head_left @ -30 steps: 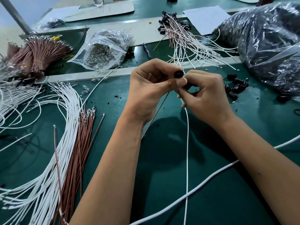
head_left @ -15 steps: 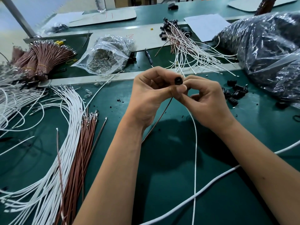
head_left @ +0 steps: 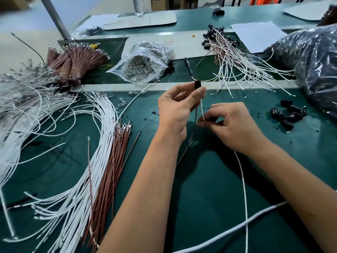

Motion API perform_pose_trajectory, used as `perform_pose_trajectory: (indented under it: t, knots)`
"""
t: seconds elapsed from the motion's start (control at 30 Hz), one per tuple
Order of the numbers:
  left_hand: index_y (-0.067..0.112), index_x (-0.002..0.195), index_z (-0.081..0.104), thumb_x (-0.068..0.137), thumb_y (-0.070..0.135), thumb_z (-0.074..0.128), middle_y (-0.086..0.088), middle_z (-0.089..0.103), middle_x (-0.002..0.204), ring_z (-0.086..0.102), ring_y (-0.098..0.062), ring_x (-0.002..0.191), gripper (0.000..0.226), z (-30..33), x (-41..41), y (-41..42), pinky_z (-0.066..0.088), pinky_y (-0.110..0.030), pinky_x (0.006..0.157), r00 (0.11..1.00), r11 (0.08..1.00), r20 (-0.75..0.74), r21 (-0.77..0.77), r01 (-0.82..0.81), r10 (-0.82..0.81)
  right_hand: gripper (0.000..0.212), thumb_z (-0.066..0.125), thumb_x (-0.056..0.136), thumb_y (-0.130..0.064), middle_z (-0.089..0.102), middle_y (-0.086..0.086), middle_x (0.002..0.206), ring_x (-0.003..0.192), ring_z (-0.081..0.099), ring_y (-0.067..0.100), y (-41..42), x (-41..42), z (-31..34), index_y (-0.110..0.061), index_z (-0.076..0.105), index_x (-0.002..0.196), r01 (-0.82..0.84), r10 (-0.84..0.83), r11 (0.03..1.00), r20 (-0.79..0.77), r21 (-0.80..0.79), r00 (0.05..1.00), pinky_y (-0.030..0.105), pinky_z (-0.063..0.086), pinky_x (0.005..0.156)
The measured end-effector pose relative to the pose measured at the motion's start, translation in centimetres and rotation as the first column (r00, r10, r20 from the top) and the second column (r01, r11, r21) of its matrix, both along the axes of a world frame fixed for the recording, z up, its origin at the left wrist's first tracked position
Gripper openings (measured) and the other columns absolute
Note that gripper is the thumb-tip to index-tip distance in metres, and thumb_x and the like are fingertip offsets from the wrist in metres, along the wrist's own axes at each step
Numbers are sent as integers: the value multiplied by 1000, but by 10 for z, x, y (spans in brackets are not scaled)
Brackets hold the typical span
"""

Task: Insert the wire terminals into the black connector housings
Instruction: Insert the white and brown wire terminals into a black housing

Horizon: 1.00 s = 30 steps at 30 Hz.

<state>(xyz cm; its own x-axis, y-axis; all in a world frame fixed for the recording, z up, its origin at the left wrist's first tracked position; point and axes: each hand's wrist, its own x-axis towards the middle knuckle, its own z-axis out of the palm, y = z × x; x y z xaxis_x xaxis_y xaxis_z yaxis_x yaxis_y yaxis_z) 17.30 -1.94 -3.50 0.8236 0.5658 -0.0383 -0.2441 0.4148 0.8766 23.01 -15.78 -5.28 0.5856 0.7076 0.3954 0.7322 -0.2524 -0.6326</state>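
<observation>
Behind the left hand (head_left: 175, 110), a clear bag (head_left: 144, 64) holds metal terminals.

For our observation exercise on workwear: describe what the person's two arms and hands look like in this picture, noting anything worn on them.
Both forearms are bare up to the frame's edge: no sleeves show. The left hand and right hand wear no gloves. No rings, watch, wristband or finger cots can be seen on either hand or wrist. The fingers are uncovered, with short nails where visible. No markings or tape appear on the arms.

Assembly workshop: green bench (head_left: 209, 189) strewn with wire bundles (head_left: 76, 170) and bagged parts (head_left: 144, 64)
</observation>
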Motion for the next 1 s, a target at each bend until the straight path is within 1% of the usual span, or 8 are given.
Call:
perform_pose_trajectory:
  t: [0.23,0.33,0.4,0.47,0.57,0.73,0.9,1.0]
  knots:
    - [7,86,71,80,-6,78,-4,73,69,67,-12,61,16,-1,-4,35,55,-22,63,943,940,-10,-75,-333,333,15,85,83,-11,59,-4,57,46,52,1,54,7,24,-5,76,73,-158,157,977,-23,-146,987,16,41,52]
    - [3,89,71,79,-3,80,-6,75,73,72,-15,69,15,-3,-12,58,59,-24,70,870,864,-29,-104,-492,492,32,80,89,-34,66,-4,54,42,53,4,81,10,33,-10,75,68,-211,187,939,-113,-271,976,18,42,46]
    - [3,89,71,77,-2,81,-8,76,75,73,-17,71,16,-5,-17,74,60,-26,73,803,791,-46,-142,-595,595,49,71,91,-51,67,-2,55,44,55,12,95,16,34,-9,75,66,-103,86,965,-83,-239,993,23,42,48]
    - [4,86,70,77,-4,81,-9,74,77,71,-17,69,17,-8,-19,82,59,-26,72,771,758,-79,-143,-636,632,51,68,96,-48,68,5,62,53,58,19,101,30,31,-6,72,69,189,-176,963,80,-192,981,23,43,56]
    - [6,84,69,78,-7,80,-6,72,73,68,-14,65,18,-8,-16,75,56,-23,67,810,805,-85,-94,-586,580,35,68,97,-38,72,21,97,93,69,37,101,50,24,-2,72,97,486,-437,816,217,-313,873,36,54,82]
    - [4,89,68,81,-6,79,-6,69,71,64,-14,62,17,-6,-9,67,53,-21,61,859,858,-70,-54,-511,507,33,70,95,-36,68,25,109,107,65,42,96,59,17,-4,67,105,497,-435,738,241,-456,868,41,52,91]
    - [6,88,68,83,-6,77,-4,69,71,63,-14,61,15,-7,-9,58,53,-22,64,907,909,-93,-24,-415,411,12,70,94,-14,72,19,103,101,67,34,89,62,24,-5,74,100,355,-310,800,173,-484,935,35,54,90]
    - [8,88,70,83,-3,78,-3,70,69,65,-14,62,14,-6,-8,50,53,-23,64,959,961,-80,64,-269,273,13,63,92,-6,72,9,83,69,64,19,72,54,28,-9,76,94,218,-252,914,-56,-343,966,30,52,70]
